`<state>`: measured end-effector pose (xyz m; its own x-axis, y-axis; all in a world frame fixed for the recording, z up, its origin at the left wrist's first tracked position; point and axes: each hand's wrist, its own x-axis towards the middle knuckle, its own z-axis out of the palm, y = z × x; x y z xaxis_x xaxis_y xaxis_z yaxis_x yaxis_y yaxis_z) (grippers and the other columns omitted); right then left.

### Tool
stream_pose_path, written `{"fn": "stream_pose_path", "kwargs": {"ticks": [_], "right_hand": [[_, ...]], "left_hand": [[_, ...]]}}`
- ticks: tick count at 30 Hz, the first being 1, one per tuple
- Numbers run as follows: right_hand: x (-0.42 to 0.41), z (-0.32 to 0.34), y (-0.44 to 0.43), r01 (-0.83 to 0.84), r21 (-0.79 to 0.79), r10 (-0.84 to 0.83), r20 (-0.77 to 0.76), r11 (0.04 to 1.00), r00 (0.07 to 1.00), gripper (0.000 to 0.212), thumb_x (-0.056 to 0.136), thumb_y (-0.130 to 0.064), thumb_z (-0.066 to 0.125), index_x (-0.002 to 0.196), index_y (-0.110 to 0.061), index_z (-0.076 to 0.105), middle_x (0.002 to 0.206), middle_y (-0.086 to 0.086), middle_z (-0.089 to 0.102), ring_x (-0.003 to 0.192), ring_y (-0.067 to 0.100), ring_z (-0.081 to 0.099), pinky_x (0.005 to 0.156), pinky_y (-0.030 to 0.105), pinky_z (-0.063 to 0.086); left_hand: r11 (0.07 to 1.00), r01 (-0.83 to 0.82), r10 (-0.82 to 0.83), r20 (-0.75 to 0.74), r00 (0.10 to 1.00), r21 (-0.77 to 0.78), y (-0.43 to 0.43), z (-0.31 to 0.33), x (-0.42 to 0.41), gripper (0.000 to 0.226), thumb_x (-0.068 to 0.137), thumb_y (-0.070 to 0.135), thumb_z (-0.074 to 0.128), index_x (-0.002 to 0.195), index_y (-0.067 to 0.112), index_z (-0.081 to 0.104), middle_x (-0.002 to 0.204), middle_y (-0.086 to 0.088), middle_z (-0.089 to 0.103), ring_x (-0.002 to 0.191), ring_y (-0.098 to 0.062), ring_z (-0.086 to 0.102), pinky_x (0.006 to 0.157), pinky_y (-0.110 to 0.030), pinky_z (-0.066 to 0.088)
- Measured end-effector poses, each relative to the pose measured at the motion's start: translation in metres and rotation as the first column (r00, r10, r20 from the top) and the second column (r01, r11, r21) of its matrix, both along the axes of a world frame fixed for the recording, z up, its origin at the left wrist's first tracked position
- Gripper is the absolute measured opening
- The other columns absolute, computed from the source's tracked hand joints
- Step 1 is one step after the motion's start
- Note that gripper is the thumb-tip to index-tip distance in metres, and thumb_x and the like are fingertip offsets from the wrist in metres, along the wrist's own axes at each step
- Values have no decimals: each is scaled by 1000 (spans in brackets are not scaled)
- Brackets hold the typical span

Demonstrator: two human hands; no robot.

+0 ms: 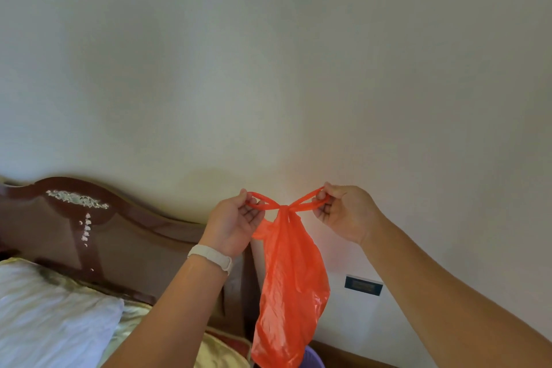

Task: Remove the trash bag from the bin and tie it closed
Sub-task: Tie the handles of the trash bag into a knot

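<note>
Both arms reach forward and up, bare to the elbow. The left hand [236, 222] is raised with palm turned inward, thumb and forefinger pinched together, other fingers loosely curled. The right hand [343, 212] mirrors it at the same height, well apart, thumb and fingers pinched, wrist slightly bent

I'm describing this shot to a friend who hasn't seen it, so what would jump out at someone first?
The bright orange plastic bag hangs in mid-air at the centre, against a plain pale wall. The left hand and the right hand each pinch one handle loop and pull them apart, with a knot between them. At lower left stands a dark carved wooden headboard with a white pillow below it.
</note>
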<state>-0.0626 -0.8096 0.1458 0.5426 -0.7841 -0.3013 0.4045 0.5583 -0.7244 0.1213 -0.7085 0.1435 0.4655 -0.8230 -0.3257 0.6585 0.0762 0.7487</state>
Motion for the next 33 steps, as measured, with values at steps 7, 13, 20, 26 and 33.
{"fn": "stream_pose_path", "kwargs": {"ticks": [7,13,20,26,33], "right_hand": [[-26,-15,-6,102,129,-120,142,986,983,12,96,-4,47,86,-7,52,59,5,50,61,17,46,73,32,44],[-51,-38,-17,166,165,-183,94,972,979,21,96,-7,45,75,-10,46,52,4,39,56,19,37,69,32,39],[-82,-65,-31,192,159,-172,-134,968,976,33,85,-4,56,61,-17,39,39,-2,25,41,15,28,56,29,34],[-121,-85,-44,363,145,-278,-408,921,870,29,80,-9,52,58,-17,34,34,-1,20,30,15,25,51,29,31],[-147,-112,-47,411,160,-291,-485,897,825,27,80,-13,49,59,-18,32,32,-1,21,31,16,27,53,30,31]], "left_hand": [[1000,15,-14,-76,997,9,-15,-10,-4,20,93,8,45,76,6,56,65,-5,48,65,-18,49,74,-34,50],[993,-4,17,-109,994,118,-27,-33,-1,23,87,6,43,65,8,48,60,-4,40,57,-18,40,63,-31,42],[978,9,27,-170,985,209,-24,-56,36,28,83,6,43,59,17,34,38,3,31,33,-11,31,50,-22,28],[937,-10,58,-127,990,348,4,-88,77,30,82,10,42,58,19,27,35,3,26,29,-12,27,43,-21,27],[927,-34,80,-109,991,375,23,-102,84,28,81,10,39,58,18,26,35,2,27,29,-13,28,40,-19,28]]}}
